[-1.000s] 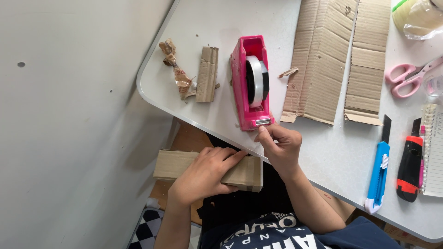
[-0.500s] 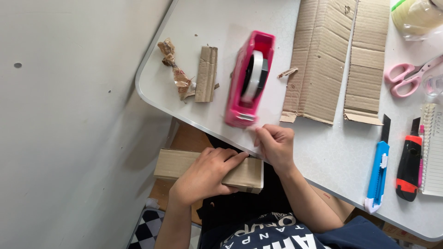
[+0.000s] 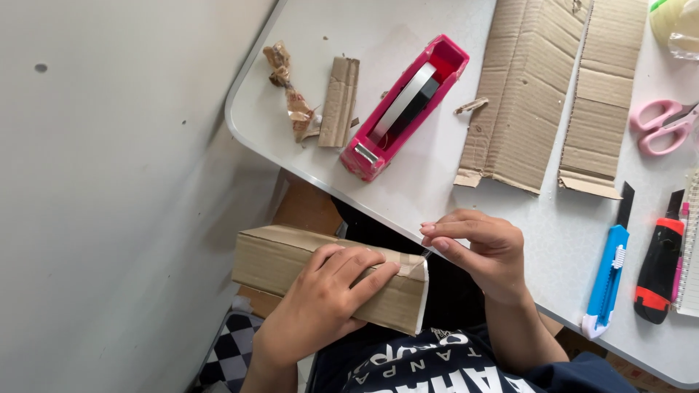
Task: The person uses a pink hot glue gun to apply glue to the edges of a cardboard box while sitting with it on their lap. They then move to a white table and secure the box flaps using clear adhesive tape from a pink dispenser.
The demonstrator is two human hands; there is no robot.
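We pressed our left hand (image 3: 324, 302) on the box (image 3: 331, 280), right grip (image 3: 477, 251) pinching tape (image 3: 424, 253) at its 2 o'clock corner, sealing unfinished.

Single head-worn view, looking steeply down from above the person's lap, close range, frame tilted, left hand (image 3: 320, 302) and right hand (image 3: 484, 251) near centre, grey table (image 3: 451, 182) edge running diagonally across upper right, floor at left.
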